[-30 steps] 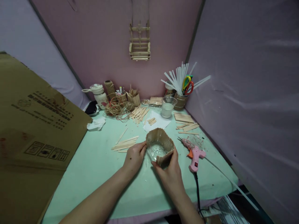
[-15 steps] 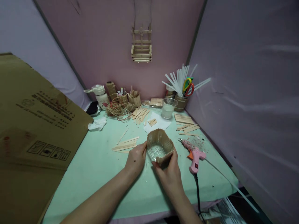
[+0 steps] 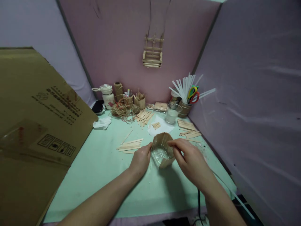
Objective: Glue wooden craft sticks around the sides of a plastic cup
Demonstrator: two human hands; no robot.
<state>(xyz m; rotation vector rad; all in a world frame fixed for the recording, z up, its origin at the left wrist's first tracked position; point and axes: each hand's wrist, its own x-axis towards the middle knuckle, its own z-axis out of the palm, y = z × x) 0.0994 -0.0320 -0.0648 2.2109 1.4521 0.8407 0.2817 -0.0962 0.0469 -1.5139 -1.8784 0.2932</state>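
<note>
A clear plastic container, partly covered by brown wooden pieces with an uneven top edge, is tilted so that its inside faces me. My left hand is closed on its left side, thumb and fingers at the wall. At the right rim, my right hand has its thumb and index finger pinched on the edge, and the other fingers are curled. Behind the container, a few short stick pieces lie on white paper. Flat wooden sticks lie left of the container.
A big cardboard box blocks the left side. Along the back stand a bottle, tangled twine, a cup of whitish liquid and a holder with scissors and glue sticks. More sticks lie at right. A black cord hangs at the front.
My right hand has moved from beneath the container's front right up to its right rim, now covering the pink glue gun. My left hand keeps its hold. The view has shifted slightly.
</note>
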